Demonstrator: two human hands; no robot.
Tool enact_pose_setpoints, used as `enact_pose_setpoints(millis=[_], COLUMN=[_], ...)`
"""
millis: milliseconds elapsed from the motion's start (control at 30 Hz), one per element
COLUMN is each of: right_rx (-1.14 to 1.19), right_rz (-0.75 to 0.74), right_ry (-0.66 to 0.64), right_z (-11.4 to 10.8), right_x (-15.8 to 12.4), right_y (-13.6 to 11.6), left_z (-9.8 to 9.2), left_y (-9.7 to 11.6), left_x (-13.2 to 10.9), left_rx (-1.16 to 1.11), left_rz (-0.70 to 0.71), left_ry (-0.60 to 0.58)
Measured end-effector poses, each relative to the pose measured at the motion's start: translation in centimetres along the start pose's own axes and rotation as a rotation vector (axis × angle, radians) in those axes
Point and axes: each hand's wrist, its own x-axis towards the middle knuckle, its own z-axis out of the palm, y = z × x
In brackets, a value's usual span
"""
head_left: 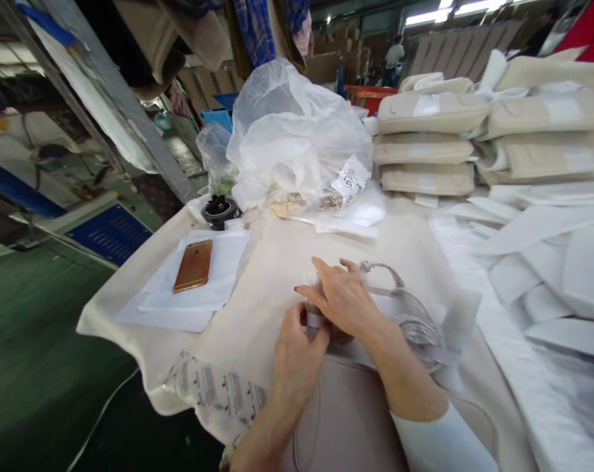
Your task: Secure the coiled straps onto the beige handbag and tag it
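A beige leather-like bag [351, 413] lies in front of me at the table's near side. Just beyond its edge, my left hand [299, 347] pinches a small white wrapping strip [315, 319] between thumb and fingers. Over the same spot reaches my right hand [343, 295], its thumb and fingers stretched apart. What lies under its palm is mostly hidden. Beside my right wrist rests a coiled beige strap [422, 334], with a thinner strap piece [388, 272] and a metal hook above it. A translucent white sheet [459, 321] stands up at the coil's right.
A phone [193, 265] lies on white papers [228, 262] at the left, near a black tape roll [221, 211]. A big plastic bag [297, 131] sits at the back. Stacked beige bags [429, 115] and white foam pieces [533, 262] fill the right.
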Motion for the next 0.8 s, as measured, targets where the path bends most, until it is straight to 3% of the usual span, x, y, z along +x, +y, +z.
enact_pose_setpoints(millis=[167,300,400,500,667,800], right_rx=[0.231,0.212,0.169,0.224,0.321,0.354], right_rz=[-0.212,-0.065,0.061,0.132,0.228,0.288], right_ry=[0.094,-0.054,-0.105,-0.043,0.077,0.130], right_z=[-0.6,-1.0,-0.7,0.1,0.8,0.8], right_x=[-0.3,-0.3,-0.1,0.1,0.4,0.5], right_y=[-0.6,-1.1,-1.1,-0.7,0.1,0.2], left_z=[-0.4,-0.6,-0.4,-0.3,-0.3,-0.3], left_y=[0.6,0.2,-0.1,-0.1,0.7,1.3], left_x=[0.2,0.6,0.9,1.1,0.9,0.6], left_rx=[-0.167,-0.291,-0.273,-0.122,0.305,0.461], left_rz=[-0.021,0.009,0.042,0.062,-0.027,-0.021], left_ry=[-0.100,-0.221,-0.248,-0.265,-0.320,-0.336])
